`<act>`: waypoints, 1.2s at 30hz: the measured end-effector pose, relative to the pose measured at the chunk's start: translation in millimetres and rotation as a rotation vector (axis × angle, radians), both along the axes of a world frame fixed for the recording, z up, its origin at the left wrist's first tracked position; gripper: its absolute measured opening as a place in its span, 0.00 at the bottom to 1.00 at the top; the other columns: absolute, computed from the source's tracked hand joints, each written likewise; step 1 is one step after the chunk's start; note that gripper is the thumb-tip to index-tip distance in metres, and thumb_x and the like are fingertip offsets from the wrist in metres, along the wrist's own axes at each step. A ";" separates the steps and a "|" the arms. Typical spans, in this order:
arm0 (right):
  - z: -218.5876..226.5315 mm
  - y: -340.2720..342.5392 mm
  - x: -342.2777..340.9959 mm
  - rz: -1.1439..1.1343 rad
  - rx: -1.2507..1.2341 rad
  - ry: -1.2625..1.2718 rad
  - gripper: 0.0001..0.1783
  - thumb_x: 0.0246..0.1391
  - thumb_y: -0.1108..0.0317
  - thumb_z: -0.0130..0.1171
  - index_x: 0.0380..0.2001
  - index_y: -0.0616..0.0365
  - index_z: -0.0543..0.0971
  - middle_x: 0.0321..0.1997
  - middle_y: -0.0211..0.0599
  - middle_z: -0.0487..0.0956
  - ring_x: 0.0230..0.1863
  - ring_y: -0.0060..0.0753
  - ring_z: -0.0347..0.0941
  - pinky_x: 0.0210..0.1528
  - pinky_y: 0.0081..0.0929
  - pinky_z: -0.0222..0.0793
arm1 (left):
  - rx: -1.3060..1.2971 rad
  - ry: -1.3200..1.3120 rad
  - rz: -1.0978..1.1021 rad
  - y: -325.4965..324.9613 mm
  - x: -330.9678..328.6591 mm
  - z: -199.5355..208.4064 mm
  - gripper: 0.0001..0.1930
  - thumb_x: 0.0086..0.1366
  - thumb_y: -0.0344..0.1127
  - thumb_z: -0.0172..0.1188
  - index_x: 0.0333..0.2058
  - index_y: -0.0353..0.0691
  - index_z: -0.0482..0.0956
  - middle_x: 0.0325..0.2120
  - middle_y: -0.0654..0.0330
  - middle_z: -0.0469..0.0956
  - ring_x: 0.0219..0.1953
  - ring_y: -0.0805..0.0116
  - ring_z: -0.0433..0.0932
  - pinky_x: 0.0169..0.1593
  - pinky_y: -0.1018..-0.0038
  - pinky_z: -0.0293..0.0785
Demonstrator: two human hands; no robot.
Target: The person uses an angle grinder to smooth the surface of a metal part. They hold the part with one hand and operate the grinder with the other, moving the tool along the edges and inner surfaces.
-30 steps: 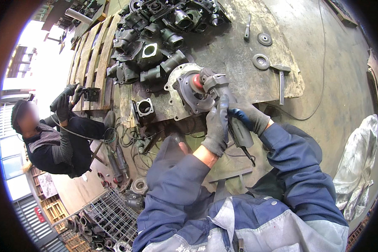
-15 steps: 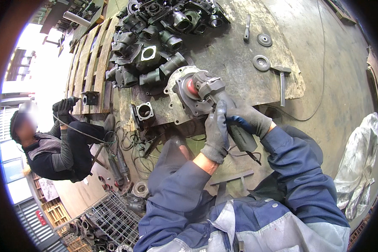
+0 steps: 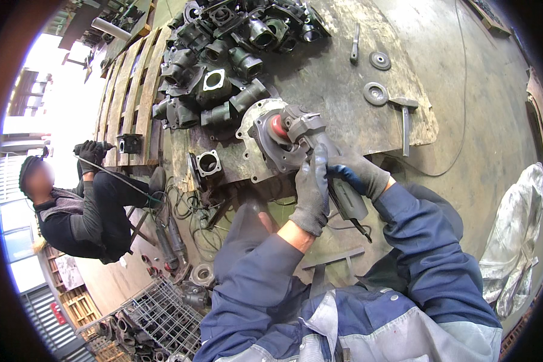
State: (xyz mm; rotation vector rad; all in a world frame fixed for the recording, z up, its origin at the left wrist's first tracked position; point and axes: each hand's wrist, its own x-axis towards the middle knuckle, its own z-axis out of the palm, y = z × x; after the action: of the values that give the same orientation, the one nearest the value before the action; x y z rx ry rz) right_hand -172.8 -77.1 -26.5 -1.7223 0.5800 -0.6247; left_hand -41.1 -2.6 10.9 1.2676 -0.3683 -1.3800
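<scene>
Both my gloved hands are wrapped round an angle grinder with a grey body and a red disc area at its head. My left hand grips it close to the gear head, and my right hand holds the body from the right side. The grinder's head rests over a flanged metal casting at the near edge of the worktable, where the disc meets the casting's face. Its contact edge is partly hidden by the head. A smaller square-flanged casting stands just left of it.
Dark castings are heaped on the worktable. A hammer, two grinding discs and a slim hand tool lie right. At left, a seated co-worker holds a tool by a pallet. A wire basket stands lower left.
My hands and the grinder stay almost in place, with the grinder's rear end shifted very slightly. The co-worker's head and hands have moved a little.
</scene>
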 end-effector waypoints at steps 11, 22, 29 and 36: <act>8.5 7.6 3.4 -0.048 0.326 -0.018 0.19 0.71 0.59 0.55 0.56 0.57 0.81 0.57 0.41 0.80 0.58 0.39 0.78 0.62 0.39 0.74 | 0.073 0.066 -0.048 1.4 -1.9 0.7 0.22 0.78 0.52 0.57 0.50 0.35 0.80 0.38 0.64 0.79 0.39 0.78 0.74 0.44 0.74 0.74; 16.1 -0.8 -2.1 0.020 -0.046 0.153 0.18 0.71 0.61 0.56 0.58 0.55 0.81 0.58 0.33 0.80 0.61 0.30 0.75 0.65 0.33 0.71 | 0.057 0.045 0.001 -0.5 -4.2 -4.0 0.24 0.78 0.53 0.58 0.54 0.34 0.79 0.36 0.65 0.79 0.36 0.78 0.74 0.42 0.75 0.74; 3.9 11.1 5.1 -0.203 0.888 -0.164 0.21 0.66 0.65 0.62 0.59 0.60 0.76 0.49 0.34 0.81 0.48 0.25 0.80 0.52 0.28 0.79 | -0.053 -0.020 -0.052 0.0 -3.6 -20.6 0.24 0.78 0.52 0.57 0.56 0.34 0.78 0.38 0.62 0.81 0.38 0.75 0.75 0.43 0.72 0.76; -22.1 31.0 -14.3 -0.264 0.777 -0.231 0.22 0.66 0.61 0.61 0.60 0.58 0.75 0.52 0.34 0.80 0.51 0.26 0.78 0.56 0.28 0.77 | 0.173 -0.295 -0.125 3.5 -17.1 -37.6 0.29 0.72 0.54 0.63 0.54 0.31 0.78 0.38 0.44 0.85 0.41 0.55 0.85 0.47 0.61 0.79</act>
State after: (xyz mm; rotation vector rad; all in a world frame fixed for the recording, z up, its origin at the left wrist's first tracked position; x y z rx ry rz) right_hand -187.1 -46.1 -48.7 -0.8425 0.7650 -0.6565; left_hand -58.3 0.8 -26.7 1.6213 -0.5477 -1.3527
